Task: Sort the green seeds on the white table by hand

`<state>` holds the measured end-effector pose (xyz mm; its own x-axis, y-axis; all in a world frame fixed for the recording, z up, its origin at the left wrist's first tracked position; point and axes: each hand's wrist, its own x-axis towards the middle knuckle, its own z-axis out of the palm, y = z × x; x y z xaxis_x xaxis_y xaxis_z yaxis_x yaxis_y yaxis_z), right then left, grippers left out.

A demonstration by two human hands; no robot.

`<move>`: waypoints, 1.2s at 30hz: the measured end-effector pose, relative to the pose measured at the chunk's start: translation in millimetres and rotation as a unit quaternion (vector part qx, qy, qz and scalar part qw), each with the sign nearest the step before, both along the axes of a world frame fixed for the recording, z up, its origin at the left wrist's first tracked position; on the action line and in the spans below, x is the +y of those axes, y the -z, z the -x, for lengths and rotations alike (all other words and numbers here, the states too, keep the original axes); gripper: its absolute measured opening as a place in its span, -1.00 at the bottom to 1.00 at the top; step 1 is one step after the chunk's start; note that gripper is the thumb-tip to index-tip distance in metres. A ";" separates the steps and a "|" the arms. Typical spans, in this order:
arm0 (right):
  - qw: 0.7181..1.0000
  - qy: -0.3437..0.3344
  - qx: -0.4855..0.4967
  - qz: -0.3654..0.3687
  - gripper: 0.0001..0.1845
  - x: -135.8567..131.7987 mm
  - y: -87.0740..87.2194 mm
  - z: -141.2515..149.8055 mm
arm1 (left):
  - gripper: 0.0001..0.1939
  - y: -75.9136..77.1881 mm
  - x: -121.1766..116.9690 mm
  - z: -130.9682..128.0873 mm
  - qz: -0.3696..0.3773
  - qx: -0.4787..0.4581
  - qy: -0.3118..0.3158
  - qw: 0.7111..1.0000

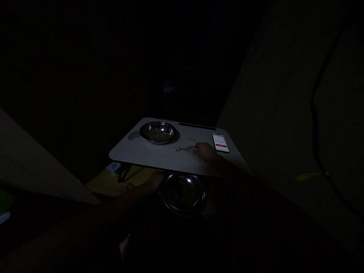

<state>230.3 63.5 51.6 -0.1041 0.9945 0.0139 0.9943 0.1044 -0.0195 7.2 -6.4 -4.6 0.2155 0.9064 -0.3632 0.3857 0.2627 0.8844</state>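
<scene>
The scene is very dark. My right hand (pixel 205 151) rests on a small white lap table (pixel 142 153), its fingers curled beside a few loose green grains (pixel 179 148). A steel bowl (pixel 158 132) holding green grains stands at the table's far left. My left hand (pixel 155 181) grips the rim of a second steel bowl (pixel 184 194), held just below the table's near edge, with grains inside. Whether the right fingers pinch any grain is too dim to tell.
A lit phone (pixel 220 143) lies at the table's right side. A slot runs along the table's far edge (pixel 197 125). A wall with a dark cable (pixel 314 113) rises at the right. A yellowish floor (pixel 105 182) shows under the table.
</scene>
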 end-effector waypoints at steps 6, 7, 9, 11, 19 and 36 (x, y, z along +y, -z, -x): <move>1.000 0.009 0.009 0.002 -0.63 2.2 0.6 -2.8 | -0.79 -11.3 -5.2 -3.2 -0.013 0.024 -0.010 1.000; 1.000 0.009 0.010 0.003 -0.63 2.7 1.0 -3.3 | -0.79 -13.1 -5.9 -3.5 -0.012 0.025 -0.011 1.000; 1.000 0.007 0.010 0.005 -0.64 3.6 1.9 -4.4 | -0.78 -14.6 -6.3 -3.9 -0.011 0.024 -0.011 1.000; 1.000 0.009 0.010 0.001 -0.64 4.3 2.7 -5.2 | -0.77 -12.9 -5.3 -3.8 -0.008 0.019 -0.013 1.000; 1.000 0.009 0.005 -0.009 -0.66 6.1 4.1 -7.8 | -0.79 2.1 1.0 -1.9 -0.009 0.008 -0.021 1.000; 1.000 0.023 0.003 -0.018 -0.67 3.2 1.9 -5.4 | -0.77 -8.0 -2.6 -2.7 -0.035 0.027 -0.001 0.999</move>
<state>235.8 66.7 49.7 -0.0579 0.9971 0.0499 0.9980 0.0590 -0.0216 9.9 -9.0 3.5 0.1957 0.9305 -0.3098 0.4334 0.2013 0.8784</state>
